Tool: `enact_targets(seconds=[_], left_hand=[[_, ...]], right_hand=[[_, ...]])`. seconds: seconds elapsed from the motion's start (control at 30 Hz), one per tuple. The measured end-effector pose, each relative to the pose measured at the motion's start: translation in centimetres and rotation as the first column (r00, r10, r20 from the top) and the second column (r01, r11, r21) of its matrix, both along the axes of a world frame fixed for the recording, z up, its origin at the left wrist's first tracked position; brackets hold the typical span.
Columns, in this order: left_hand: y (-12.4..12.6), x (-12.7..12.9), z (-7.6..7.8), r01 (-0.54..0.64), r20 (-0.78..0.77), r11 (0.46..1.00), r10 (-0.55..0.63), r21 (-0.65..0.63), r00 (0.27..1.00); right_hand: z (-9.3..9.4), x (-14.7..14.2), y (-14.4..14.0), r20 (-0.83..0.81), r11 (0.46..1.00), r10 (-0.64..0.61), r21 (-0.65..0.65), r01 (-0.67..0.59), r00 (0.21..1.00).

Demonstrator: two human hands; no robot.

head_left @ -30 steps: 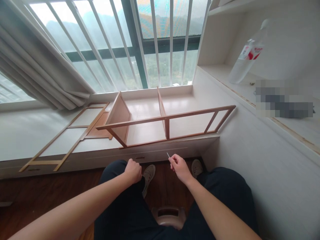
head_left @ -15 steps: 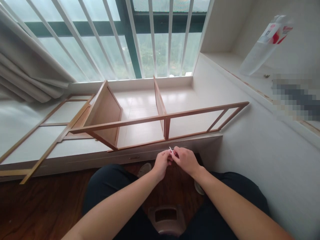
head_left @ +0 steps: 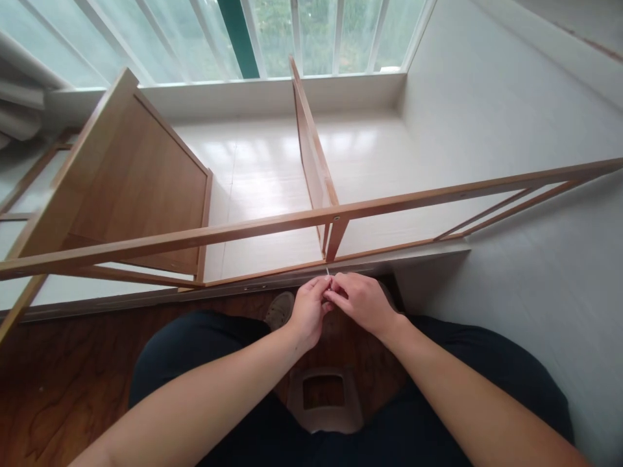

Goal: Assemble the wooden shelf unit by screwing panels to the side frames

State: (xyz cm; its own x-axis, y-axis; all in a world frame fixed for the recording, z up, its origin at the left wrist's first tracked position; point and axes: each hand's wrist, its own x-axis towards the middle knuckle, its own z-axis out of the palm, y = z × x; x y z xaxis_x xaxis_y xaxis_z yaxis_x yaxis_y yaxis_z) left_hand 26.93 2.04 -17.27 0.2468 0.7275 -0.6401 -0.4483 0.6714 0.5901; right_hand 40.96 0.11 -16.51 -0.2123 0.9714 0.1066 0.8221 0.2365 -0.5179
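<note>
Seated on a small brown stool (head_left: 324,400) at six o'clock, knees apart over the dark wood floor (head_left: 63,383), a person brings both hands together just below the bench edge. The left hand (head_left: 307,309) and right hand (head_left: 363,302) meet fingertip to fingertip, fingers narrowed in a pinch around a thin pale pin (head_left: 328,272), whose tip pokes up at twelve o'clock from the knuckles; it is too small to identify. Holding it with both hands appears to steady so slight a piece. Just beyond, a wooden frame (head_left: 272,224) lies on its side on the white bench (head_left: 263,162), its long rail crossing from nine to three o'clock, its centre divider (head_left: 306,139) standing on edge toward the barred window (head_left: 292,32) at twelve.
</note>
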Motion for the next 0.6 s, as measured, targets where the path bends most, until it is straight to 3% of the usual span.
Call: enact_targets(seconds=[0.6], left_hand=[[0.0, 0.04, -0.45, 0.05, -0.069, 0.998, -0.048, 0.029, 0.997]], right_hand=[[-0.6, 0.52, -0.32, -0.064, 0.992, -0.037, -0.122, 0.029, 0.997]])
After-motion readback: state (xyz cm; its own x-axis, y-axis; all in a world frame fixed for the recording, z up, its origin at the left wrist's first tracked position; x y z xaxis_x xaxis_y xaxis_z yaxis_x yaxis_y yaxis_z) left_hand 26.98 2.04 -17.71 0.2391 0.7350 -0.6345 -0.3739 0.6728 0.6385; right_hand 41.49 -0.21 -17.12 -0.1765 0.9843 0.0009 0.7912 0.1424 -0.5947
